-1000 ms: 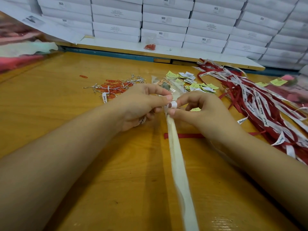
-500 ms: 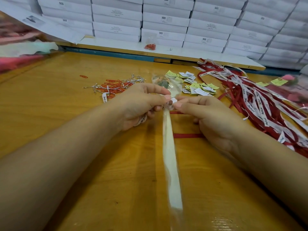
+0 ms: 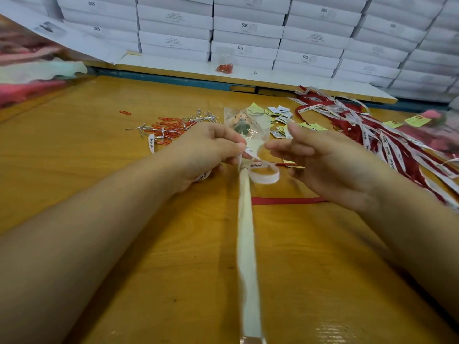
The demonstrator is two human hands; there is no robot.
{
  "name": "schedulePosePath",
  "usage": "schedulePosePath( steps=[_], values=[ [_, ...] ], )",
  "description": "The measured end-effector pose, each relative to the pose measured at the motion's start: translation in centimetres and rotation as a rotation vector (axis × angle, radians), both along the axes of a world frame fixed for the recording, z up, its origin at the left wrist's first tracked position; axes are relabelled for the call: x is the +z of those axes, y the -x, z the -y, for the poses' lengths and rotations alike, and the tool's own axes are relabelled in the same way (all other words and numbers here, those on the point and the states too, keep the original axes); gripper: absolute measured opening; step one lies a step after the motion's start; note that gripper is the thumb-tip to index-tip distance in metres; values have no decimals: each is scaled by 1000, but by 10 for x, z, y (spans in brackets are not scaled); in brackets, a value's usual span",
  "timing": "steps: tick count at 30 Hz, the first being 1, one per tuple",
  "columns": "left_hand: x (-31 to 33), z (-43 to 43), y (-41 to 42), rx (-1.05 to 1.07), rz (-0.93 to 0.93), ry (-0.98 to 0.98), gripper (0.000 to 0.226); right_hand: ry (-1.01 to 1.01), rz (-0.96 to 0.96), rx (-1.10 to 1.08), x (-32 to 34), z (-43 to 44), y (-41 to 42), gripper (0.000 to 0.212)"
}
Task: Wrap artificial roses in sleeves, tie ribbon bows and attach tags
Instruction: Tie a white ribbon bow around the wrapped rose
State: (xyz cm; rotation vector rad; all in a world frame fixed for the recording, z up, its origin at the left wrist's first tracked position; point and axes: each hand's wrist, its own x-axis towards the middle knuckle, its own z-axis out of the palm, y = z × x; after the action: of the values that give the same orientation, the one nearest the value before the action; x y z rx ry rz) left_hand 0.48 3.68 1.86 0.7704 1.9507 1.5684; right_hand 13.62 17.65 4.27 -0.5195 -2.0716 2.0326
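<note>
Pinching white ribbon [image 3: 264,177] against sleeved rose [image 3: 244,219] with left hand [image 3: 206,150] fingers; holding right hand [image 3: 330,167] fingers apart; facing "SGS" boxes [image 3: 244,26] beyond tabletop [image 3: 99,194].

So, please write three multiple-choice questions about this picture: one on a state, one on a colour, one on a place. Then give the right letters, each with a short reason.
1. What does the left hand do?
A) makes an empty fist
B) pinches the white printed ribbon at the neck of the clear plastic sleeve
C) points with straight fingers

2. What colour is the ribbon's loop beside the long cream wrapped stem?
A) red
B) yellow
C) white with dark print

3. Where does the loose flat red ribbon strip lie?
A) in the left hand
B) on the wooden table, right of the stem
C) inside the sleeve

Answers: 1 B, thumb and fingertip close on the ribbon; 2 C, the loop is white with letters; 3 B, it lies flat beside the stem.
</note>
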Motion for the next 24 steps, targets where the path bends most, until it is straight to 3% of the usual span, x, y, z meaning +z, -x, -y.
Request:
schedulePosePath(
  steps=[2, 5, 8, 13, 15, 17, 21, 24],
  values=[
    [0, 1, 0, 2, -24, 17, 8, 82, -17, -7, 4, -4, -1, 41],
    [0, 1, -2, -2, -19, 1, 6, 105, -12, -8, 4, -6, -2, 26],
    [-1, 0, -3, 0, -47, 2, 6, -28, 57, 103, -3, -3, 0, 34],
    [-2, -2, -3, 35, -93, 19, 5, 194, 66, 193, -2, -5, -1, 41],
    [-2, -2, -2, 44, -119, 32, 6, 150, 108, 197, 4, -13, -4, 36],
    [-1, -1, -2, 63, -175, 53, 8, -76, 199, 220, 10, -25, -8, 37],
    [-1, 0, -2, 81, -279, 74, 9, -871, 456, 74, 9, -40, -6, 20],
    [0, 1, -1, 68, -352, 83, 10, -1152, 494, -30, 2, -41, -1, 23]
  ],
)
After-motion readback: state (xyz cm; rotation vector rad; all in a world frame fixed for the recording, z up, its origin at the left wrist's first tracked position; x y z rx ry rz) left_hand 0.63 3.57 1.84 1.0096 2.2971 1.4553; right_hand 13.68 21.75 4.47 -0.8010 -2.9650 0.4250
